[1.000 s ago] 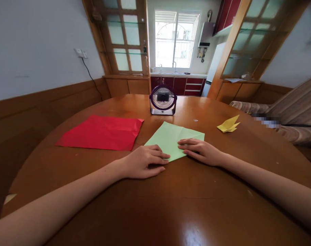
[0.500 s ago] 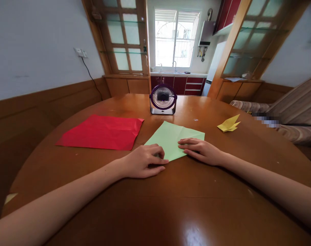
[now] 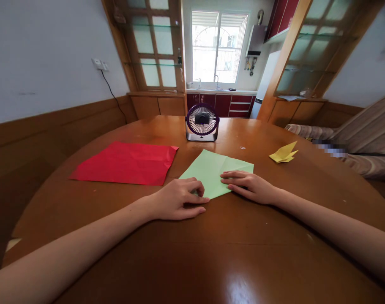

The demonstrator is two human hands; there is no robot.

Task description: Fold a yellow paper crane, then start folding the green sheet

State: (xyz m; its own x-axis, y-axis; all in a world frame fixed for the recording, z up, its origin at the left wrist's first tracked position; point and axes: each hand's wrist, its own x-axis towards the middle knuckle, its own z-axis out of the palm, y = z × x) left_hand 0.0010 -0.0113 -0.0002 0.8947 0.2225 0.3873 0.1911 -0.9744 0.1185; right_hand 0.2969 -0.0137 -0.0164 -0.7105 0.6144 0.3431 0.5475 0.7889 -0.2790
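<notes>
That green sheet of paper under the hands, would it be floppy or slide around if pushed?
The green paper looks thin and creased, so it would probably droop when lifted. The table is glossy, so it may slide easily. Both the left hand and right hand rest on it, likely pinning it.

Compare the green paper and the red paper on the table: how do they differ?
The green paper lies under both hands; the red paper lies untouched to its left. The green paper looks smaller, with a clear crease; the red paper looks larger and lightly wrinkled. Both lie flat on the table.
</notes>
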